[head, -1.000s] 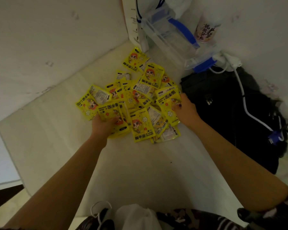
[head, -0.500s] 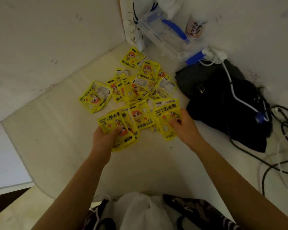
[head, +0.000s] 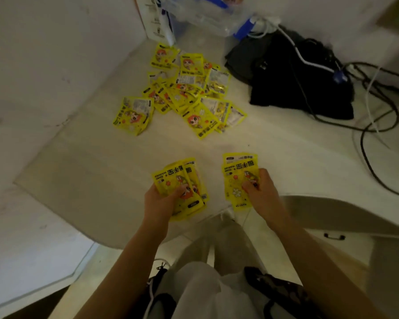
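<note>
Several yellow hand-warmer packets [head: 189, 93] lie in a loose pile at the back of the pale table [head: 85, 171]. My left hand [head: 161, 201] grips a fanned stack of yellow packets [head: 182, 180], thumb across the top one. My right hand [head: 260, 192] pinches a smaller stack of the same packets [head: 237, 178]. Both hands are near the table's front edge, well clear of the pile.
A black bag [head: 293, 72] lies at the back right with a white cable [head: 306, 58] over it. A clear plastic container with blue handles [head: 205, 17] stands in the corner. Black cables [head: 373, 125] trail on the right. White walls close the left and back.
Both hands have pulled back from the pile toward the table's front edge, each carrying its packets. The view has tilted down and my legs now show.
</note>
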`<state>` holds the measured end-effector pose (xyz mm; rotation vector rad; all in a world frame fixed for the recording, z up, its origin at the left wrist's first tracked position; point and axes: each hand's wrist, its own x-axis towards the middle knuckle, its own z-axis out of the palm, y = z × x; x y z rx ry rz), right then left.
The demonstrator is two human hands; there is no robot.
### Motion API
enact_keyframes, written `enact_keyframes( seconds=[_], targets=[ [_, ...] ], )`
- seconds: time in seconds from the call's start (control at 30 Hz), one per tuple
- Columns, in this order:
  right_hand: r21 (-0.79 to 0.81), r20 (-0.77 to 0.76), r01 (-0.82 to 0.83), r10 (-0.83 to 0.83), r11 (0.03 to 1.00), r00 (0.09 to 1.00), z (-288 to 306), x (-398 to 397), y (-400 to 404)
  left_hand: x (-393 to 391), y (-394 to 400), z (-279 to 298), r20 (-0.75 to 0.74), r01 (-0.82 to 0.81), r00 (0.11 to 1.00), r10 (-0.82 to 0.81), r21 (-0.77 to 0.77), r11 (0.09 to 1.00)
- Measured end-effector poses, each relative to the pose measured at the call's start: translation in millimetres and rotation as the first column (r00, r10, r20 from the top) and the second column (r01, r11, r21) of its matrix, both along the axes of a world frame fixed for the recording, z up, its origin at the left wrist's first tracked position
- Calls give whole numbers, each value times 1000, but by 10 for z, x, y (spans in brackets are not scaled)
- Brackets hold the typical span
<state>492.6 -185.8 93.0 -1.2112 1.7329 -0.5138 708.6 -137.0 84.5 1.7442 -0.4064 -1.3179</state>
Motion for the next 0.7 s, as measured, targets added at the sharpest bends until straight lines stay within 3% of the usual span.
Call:
enact_keyframes(
  seconds=[0.47, 0.7],
  targets=[
    [36, -6, 325, -325, 945, 946, 4, -594, 1431, -603, 564, -57, 109, 395, 911, -398, 50, 917],
    [65, 35, 480, -483, 875, 875, -69, -1114, 2208, -1262, 951, -31, 129, 557, 818, -561, 67, 828]
  ],
)
